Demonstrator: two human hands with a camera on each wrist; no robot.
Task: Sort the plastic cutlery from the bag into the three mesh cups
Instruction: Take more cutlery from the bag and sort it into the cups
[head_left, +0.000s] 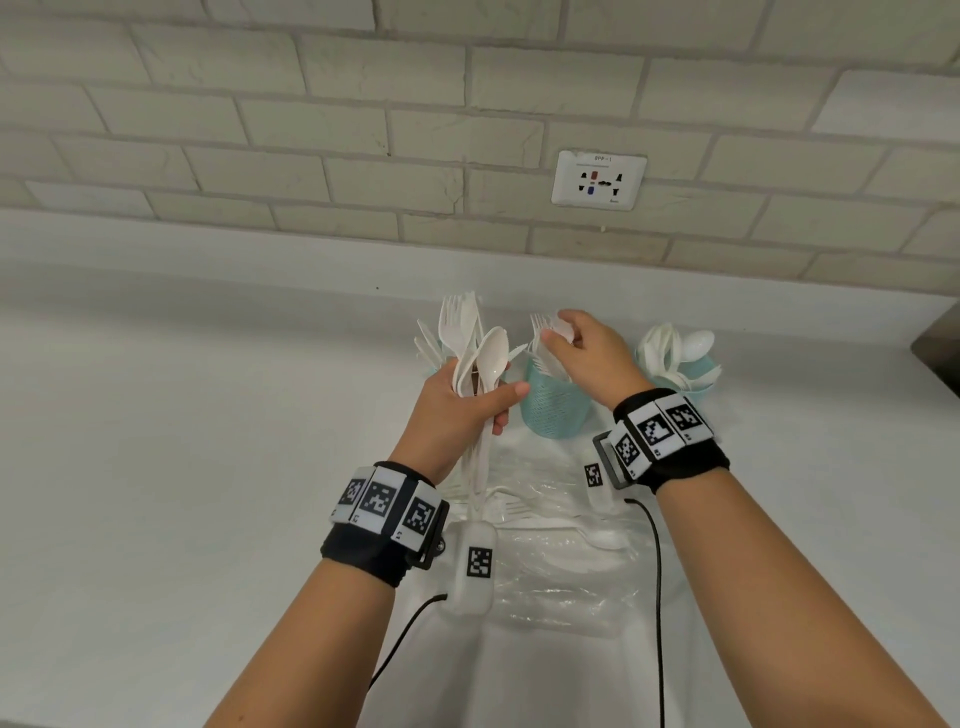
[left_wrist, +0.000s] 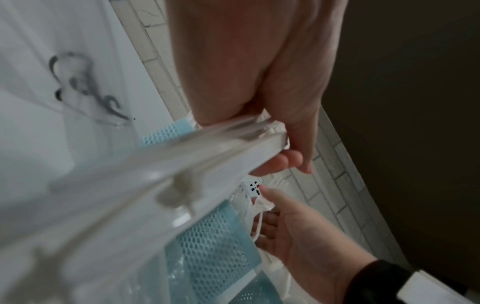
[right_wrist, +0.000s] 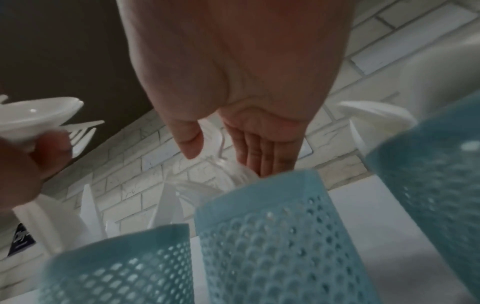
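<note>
My left hand (head_left: 483, 400) grips a bundle of white plastic forks and spoons (head_left: 475, 353) by the handles, upright, in front of the left mesh cup (head_left: 434, 370). That cup holds knives (head_left: 427, 340) and is mostly hidden. My right hand (head_left: 558, 332) hovers over the middle teal mesh cup (head_left: 556, 410), its straight fingers (right_wrist: 259, 152) touching the forks (head_left: 540, 325) standing in it. The right mesh cup (head_left: 693, 387) holds spoons (head_left: 675, 348). The clear plastic bag (head_left: 561, 551) lies flat below the cups with some white cutlery in it.
The cups stand in a row on a white counter (head_left: 208, 415) before a tiled wall with a socket plate (head_left: 598, 179). A dark object (head_left: 940, 348) sits at the counter's right edge. Black cables (head_left: 658, 597) trail from both wristbands.
</note>
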